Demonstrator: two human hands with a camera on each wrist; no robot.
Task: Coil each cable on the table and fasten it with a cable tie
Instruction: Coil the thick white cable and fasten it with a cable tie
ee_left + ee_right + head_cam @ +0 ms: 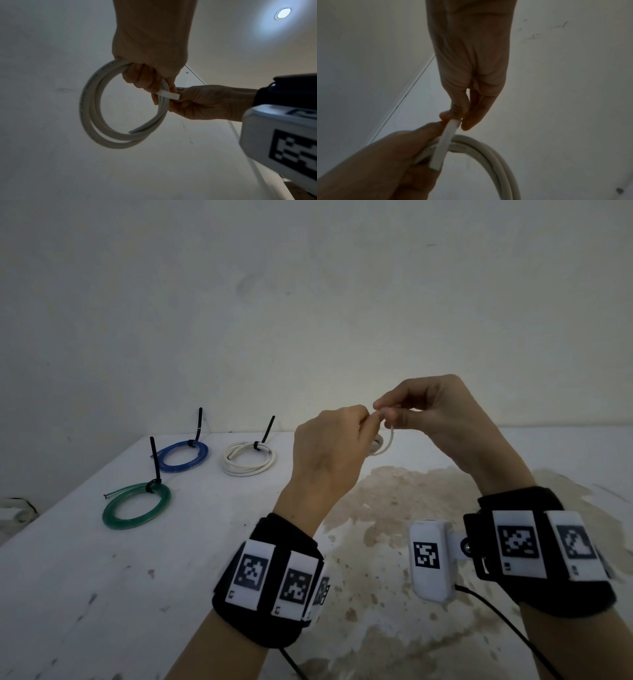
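Both hands are raised above the table's far side. My left hand (337, 440) (147, 75) grips a coiled white cable (91, 111) (488, 152) (386, 445), which hangs as a ring below its fingers. A flat white cable tie (169, 95) (444, 144) wraps across the coil. My right hand (424, 412) (458, 119) (197, 102) pinches the tie's end between thumb and fingertip, right against the left hand's fingers. In the head view the coil is mostly hidden behind the left hand.
Three tied coils lie on the white table (85, 577) at the left: a green one (136, 508), a blue one (185, 455) and a white one (248, 462), each with a black tie tail sticking up. A brown stain (394, 508) spreads under my hands.
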